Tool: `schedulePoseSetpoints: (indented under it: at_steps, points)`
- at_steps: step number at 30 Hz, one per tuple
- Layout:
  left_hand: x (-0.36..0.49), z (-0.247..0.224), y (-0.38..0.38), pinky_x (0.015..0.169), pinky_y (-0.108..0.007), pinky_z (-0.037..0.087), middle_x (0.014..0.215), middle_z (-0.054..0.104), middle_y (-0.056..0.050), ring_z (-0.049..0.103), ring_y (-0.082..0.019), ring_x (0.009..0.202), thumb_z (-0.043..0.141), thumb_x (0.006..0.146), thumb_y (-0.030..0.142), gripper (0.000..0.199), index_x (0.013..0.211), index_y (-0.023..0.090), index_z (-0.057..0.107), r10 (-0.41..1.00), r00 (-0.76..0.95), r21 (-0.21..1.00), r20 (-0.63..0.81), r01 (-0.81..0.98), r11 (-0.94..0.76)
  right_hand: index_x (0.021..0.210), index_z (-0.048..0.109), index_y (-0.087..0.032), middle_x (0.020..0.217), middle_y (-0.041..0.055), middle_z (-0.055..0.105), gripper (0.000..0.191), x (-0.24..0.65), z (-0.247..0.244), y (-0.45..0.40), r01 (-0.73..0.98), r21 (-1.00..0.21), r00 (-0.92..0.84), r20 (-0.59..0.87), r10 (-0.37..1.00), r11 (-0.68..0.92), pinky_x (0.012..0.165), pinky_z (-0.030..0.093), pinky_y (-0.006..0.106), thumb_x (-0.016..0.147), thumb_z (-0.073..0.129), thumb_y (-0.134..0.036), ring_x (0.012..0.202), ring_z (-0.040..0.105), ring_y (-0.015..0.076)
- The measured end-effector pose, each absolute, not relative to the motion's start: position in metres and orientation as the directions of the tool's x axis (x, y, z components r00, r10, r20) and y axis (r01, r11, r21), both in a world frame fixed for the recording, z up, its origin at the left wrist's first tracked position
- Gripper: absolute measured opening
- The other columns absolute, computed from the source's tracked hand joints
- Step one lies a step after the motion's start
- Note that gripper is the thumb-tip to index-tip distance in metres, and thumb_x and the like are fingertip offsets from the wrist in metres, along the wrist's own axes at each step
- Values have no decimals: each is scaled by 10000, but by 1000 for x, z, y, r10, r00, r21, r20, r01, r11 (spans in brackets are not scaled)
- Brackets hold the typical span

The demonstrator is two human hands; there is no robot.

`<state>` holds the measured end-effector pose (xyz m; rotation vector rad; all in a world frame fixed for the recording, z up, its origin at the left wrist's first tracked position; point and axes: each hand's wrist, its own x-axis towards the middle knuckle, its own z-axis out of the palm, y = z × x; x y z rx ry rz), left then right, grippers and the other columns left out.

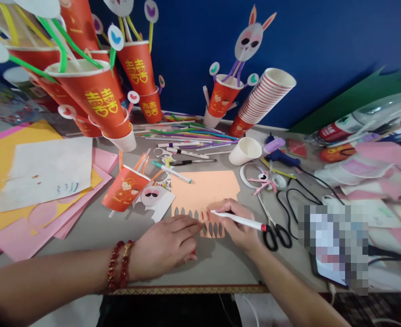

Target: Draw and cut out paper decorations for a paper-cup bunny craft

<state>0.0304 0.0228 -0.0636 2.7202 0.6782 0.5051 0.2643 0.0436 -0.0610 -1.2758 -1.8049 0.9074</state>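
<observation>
The fingers of the right hand (243, 227) gripped a white marker (239, 220), its tip at the orange paper (203, 186); the left hand (168, 238) rested flat, grasping nothing visible, fingertips on the sheet's near part. The paper, lying on the worktop (85, 240), was probably light, pliant and easily torn around its cut-outs, best held by the uncut far part. A teal-ended pen (172, 172) overlapped its far-left corner; scissors (273, 223) lay just beside the right hand.

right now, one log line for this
left hand: fingers on peach paper | right hand: holds white marker, tip at paper | scissors: beside right hand
</observation>
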Motion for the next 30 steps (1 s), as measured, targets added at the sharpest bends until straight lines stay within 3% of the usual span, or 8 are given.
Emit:
schedulePoseSetpoints:
  at_steps: [4,12,30]
  points:
    - [30,-63,23,1083,-386,418,1297,612,-83,517,-223,1242,519,944,334,212,905,150,617,493,829,357,265,390,-848,804,542,-214,609,-30,505,54,263,-61,43,452,-870,-218,108,970,198,495,348,256,856,530,-223,529,454,135]
    - [30,-62,24,1072,-379,432,1279,625,-87,524,-222,1237,522,942,334,217,908,144,621,490,831,343,265,393,-853,679,521,-211,551,-46,480,127,260,-58,45,511,-817,-245,161,956,268,481,351,239,803,546,-201,486,437,118]
    - [29,-60,23,1080,-383,425,1287,618,-84,523,-226,1235,498,957,338,232,898,147,615,487,834,345,259,391,-853,638,504,-216,544,-39,494,169,259,-59,45,552,-780,-255,180,950,296,506,361,250,801,547,-221,498,460,127]
